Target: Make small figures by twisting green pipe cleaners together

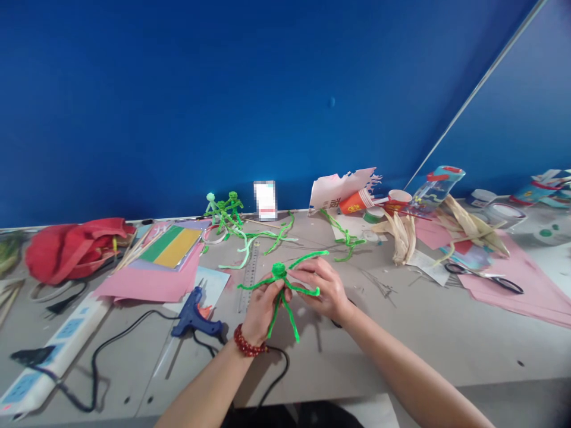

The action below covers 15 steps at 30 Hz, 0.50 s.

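Observation:
Above the desk I hold a green pipe-cleaner figure (279, 271) with a coiled round head and long thin limbs hanging and spreading outward. My left hand (264, 306), with a red bead bracelet at the wrist, is closed around its middle just under the head. From the other side, my right hand (328, 288) has its fingers pressed together at the figure's limbs; one limb lies across the fingers, and the exact pinch point is partly hidden. Behind the hands lie loose green pipe cleaners (280, 235), and several finished-looking green figures (223, 213) stand against the wall.
A blue glue gun (196, 318) with a black cord lies left of my hands, beside a white power strip (66, 339). A clear ruler (248, 279) is behind my left hand. Scissors (486, 276) and pink paper (526, 285) lie to the right. A red bag (80, 249) sits far left.

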### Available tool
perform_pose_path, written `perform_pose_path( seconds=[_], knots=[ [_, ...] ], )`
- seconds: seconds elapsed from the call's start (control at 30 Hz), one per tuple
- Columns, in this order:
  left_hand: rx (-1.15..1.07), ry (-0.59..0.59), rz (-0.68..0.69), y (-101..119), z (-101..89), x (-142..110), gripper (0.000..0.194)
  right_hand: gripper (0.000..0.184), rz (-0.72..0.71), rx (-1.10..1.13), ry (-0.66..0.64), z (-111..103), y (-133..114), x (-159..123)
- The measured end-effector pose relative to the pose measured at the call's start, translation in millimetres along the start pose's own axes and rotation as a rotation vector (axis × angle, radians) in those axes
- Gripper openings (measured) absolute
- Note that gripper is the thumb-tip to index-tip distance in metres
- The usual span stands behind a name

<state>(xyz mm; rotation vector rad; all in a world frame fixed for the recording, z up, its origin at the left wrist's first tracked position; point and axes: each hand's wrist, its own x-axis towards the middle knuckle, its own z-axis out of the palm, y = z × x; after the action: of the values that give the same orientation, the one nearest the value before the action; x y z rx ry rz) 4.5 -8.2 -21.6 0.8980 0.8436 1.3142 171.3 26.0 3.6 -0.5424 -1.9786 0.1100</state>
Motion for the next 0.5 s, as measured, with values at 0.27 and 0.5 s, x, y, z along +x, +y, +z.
perform_pose_path(
  seconds=[0.27,0.5],
  knots=[
    [0.029,0.094,-0.022,-0.6,0.6,-0.6,0.023,0.024,-0.104,-0.211,-0.069,-9.6,4.3,2.5],
    [0.040,0.068,0.009,2.7,4.9,-1.5,0.028,0.033,-0.089,0.047,-0.212,-10.6,6.0,6.0]
  ],
)
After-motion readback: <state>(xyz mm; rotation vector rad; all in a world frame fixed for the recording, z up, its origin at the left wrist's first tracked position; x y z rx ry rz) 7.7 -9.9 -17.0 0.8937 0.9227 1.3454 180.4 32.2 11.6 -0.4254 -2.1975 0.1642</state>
